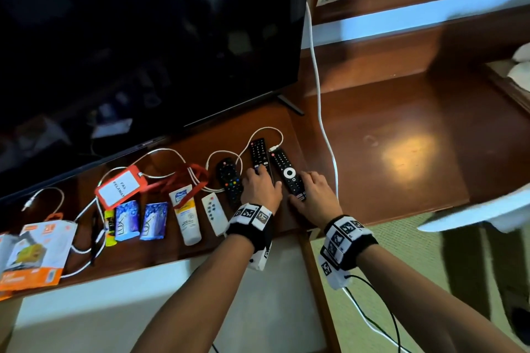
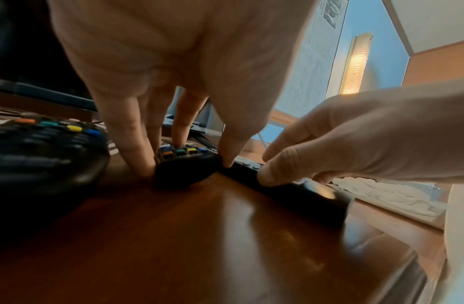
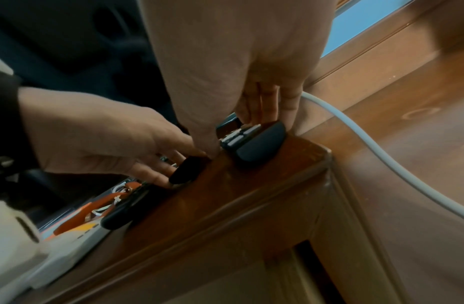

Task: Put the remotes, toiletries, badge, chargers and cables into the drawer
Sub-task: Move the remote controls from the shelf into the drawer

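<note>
Black remotes lie on the bench [image 1: 286, 226]: my left hand [image 1: 261, 188] pinches the middle remote [image 1: 259, 153], my right hand [image 1: 314, 195] pinches the long remote [image 1: 286, 173]. Step: gathering remotes; next I lift both toward a drawer, unseen

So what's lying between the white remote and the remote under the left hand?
The rounded black remote with coloured buttons lies between the white remote and the slim remote under the left hand, head view.

four remotes [image 1: 287, 173], two soap packs [image 1: 127, 220]
</note>
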